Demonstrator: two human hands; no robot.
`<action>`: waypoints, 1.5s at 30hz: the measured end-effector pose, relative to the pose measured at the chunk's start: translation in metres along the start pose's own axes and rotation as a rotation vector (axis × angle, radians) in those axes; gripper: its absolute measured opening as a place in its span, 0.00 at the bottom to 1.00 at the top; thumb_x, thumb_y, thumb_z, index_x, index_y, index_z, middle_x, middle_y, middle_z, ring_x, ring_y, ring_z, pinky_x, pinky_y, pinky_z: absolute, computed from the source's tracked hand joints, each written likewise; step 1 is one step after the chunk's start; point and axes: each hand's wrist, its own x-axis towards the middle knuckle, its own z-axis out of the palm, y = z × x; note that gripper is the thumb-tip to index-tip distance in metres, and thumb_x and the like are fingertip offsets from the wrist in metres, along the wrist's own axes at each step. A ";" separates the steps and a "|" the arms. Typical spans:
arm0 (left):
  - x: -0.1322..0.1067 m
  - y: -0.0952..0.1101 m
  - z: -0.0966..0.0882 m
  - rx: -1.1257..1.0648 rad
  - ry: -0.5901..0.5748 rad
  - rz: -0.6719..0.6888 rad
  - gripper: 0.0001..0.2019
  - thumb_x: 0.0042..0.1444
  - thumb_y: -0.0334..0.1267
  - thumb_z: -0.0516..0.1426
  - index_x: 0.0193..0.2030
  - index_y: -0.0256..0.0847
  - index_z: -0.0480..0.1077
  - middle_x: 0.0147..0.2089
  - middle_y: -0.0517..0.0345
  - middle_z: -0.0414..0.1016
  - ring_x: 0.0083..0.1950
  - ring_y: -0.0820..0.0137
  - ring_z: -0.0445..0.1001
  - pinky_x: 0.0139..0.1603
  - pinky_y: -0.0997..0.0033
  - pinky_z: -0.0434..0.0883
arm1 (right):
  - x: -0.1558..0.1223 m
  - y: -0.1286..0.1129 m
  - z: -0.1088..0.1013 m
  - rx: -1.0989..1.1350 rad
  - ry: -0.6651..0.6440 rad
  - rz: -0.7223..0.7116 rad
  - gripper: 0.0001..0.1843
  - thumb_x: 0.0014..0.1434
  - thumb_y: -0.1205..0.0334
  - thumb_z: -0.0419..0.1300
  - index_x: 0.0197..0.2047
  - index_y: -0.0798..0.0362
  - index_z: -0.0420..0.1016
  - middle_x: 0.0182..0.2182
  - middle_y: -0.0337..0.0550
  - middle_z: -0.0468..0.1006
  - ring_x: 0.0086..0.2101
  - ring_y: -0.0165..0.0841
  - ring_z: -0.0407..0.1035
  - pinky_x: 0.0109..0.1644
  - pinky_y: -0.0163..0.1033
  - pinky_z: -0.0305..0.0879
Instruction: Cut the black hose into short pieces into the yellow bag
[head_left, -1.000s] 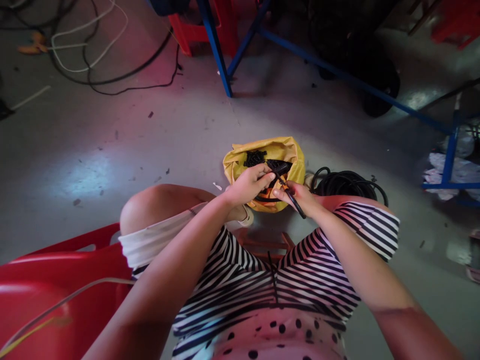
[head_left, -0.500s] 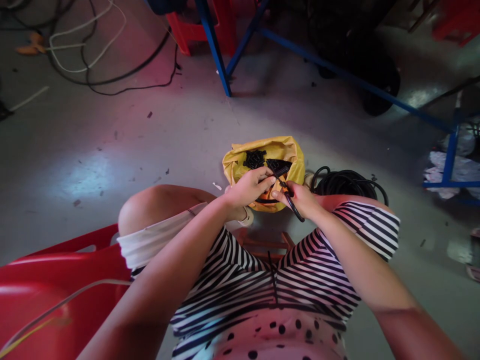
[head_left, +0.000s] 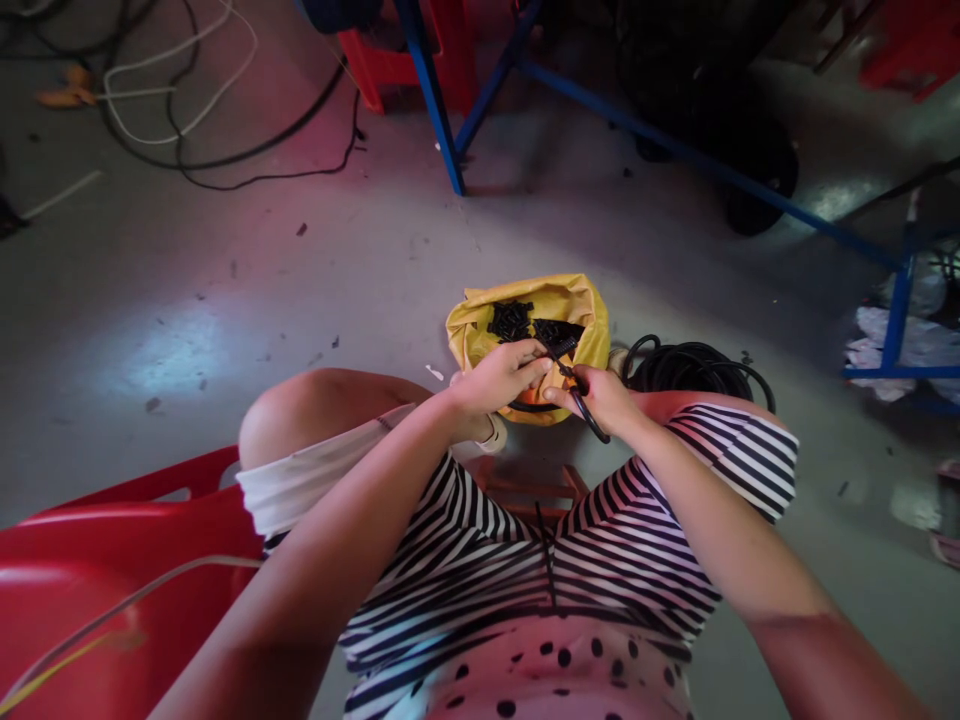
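Observation:
My left hand (head_left: 498, 377) and my right hand (head_left: 604, 397) meet just above a yellow bag (head_left: 525, 305) standing on the floor between my knees. Both hands pinch a thin black cable (head_left: 582, 408), the left hand at its ribbed plug end, the right hand further along, with the cable's tail sticking out toward me. Several black plug parts (head_left: 511, 320) lie inside the bag's open mouth. A coil of black cable (head_left: 694, 367) lies on the floor beside my right knee.
A red plastic chair (head_left: 97, 560) is at my lower left. Blue metal table legs (head_left: 431, 95) stand ahead, with loose white and black wires (head_left: 180, 110) on the floor at upper left. White rags (head_left: 919, 345) lie at far right.
My hands have drawn slightly closer together on the cable and plug; the plug end sits lower over the bag. Otherwise nothing has shifted.

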 end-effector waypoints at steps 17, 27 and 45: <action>-0.001 -0.005 0.003 0.001 -0.084 0.004 0.14 0.63 0.46 0.52 0.39 0.37 0.69 0.27 0.62 0.68 0.28 0.73 0.66 0.30 0.73 0.65 | 0.000 0.001 0.002 -0.158 -0.014 -0.014 0.28 0.58 0.32 0.61 0.39 0.52 0.74 0.28 0.45 0.77 0.29 0.35 0.69 0.31 0.35 0.54; -0.001 0.001 -0.003 -0.057 -0.029 -0.018 0.14 0.64 0.46 0.53 0.32 0.39 0.64 0.27 0.61 0.68 0.27 0.75 0.66 0.28 0.75 0.64 | 0.008 0.008 0.006 -0.103 0.062 -0.024 0.29 0.57 0.31 0.61 0.30 0.52 0.73 0.23 0.41 0.72 0.25 0.32 0.62 0.30 0.35 0.49; -0.002 0.004 -0.010 -0.080 -0.044 -0.004 0.14 0.63 0.46 0.54 0.30 0.39 0.64 0.27 0.60 0.69 0.28 0.76 0.66 0.30 0.74 0.64 | 0.010 0.010 0.000 -0.091 0.075 -0.002 0.32 0.51 0.28 0.63 0.27 0.52 0.73 0.21 0.40 0.69 0.25 0.32 0.60 0.30 0.36 0.47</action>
